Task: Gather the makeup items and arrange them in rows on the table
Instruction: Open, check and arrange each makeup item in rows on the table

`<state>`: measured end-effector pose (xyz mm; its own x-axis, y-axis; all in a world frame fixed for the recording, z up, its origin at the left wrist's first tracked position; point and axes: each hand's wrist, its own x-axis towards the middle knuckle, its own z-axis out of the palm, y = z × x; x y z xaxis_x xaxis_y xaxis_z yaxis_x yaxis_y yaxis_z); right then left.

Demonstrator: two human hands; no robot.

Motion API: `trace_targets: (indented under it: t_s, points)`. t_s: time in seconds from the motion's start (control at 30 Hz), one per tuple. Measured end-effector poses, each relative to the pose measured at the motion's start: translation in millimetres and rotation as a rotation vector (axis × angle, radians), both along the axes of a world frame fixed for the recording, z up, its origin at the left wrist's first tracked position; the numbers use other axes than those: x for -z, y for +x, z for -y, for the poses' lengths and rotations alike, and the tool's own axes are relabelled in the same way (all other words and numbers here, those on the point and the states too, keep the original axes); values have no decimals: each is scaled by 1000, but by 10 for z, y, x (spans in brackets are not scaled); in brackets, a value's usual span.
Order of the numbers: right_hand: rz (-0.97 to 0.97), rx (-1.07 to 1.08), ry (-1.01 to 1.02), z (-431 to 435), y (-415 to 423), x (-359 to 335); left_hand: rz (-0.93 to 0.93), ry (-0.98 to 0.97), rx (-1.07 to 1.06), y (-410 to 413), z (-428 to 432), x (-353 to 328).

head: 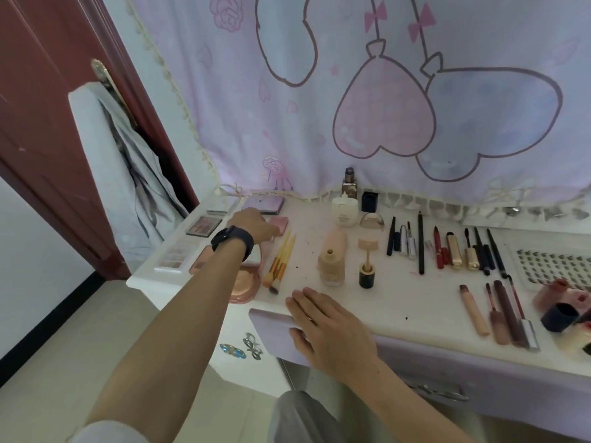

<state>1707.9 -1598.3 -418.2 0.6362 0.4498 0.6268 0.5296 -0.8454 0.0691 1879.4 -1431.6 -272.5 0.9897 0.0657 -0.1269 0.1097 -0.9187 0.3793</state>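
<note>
Makeup lies spread over a white dressing table (399,302). My left hand (256,223), a dark watch on its wrist, reaches to the back left and touches a small pink compact (280,224); its fingertips are hidden, so any grip is unclear. My right hand (326,327) rests flat and open on the table's front edge. Yellow-handled brushes (279,262) lie between the hands. Eyeshadow palettes (203,226) sit at the left edge. Foundation bottles (332,262) stand in the middle. Pencils and mascaras (447,251) lie in a row on the right, lip tubes (499,311) in front of them.
A round rose-gold compact (248,282) lies under my left forearm. A false-lash tray (556,266) and red and dark jars (563,308) sit far right. A patterned curtain (351,91) hangs behind. A chair with cloth (121,161) and a door stand left.
</note>
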Motion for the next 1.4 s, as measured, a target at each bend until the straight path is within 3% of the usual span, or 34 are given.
trace_targets:
  t_s: [0.17,0.37,0.6,0.67,0.77,0.83,0.93,1.1,1.4]
  points:
    - [29,6,3,-1,-5,14,142,-192,-17,-119,-150,-114]
    - [-20,-6,55,-7,-5,-21,285,-698,-54,-481,-224,-200]
    - [-177,-52,127,15,-85,-206,164,-1161,-19,-1215,-134,-162]
    - [-333,-47,294,7,-146,-316,119,-1279,3,-1399,-102,-101]
    - [-643,-31,756,39,-298,-496,86,-1468,-18,-1604,-45,42]
    - [-731,-45,1032,63,-436,-606,74,-1553,-26,-1698,-7,154]
    - [-927,-69,1376,100,-607,-723,44,-1574,-25,-1816,101,302]
    - [-1106,48,1719,192,-653,-876,26,-1525,3,-1924,312,463]
    - [-1043,36,1807,452,-617,-1018,67,-1255,212,-1901,207,492]
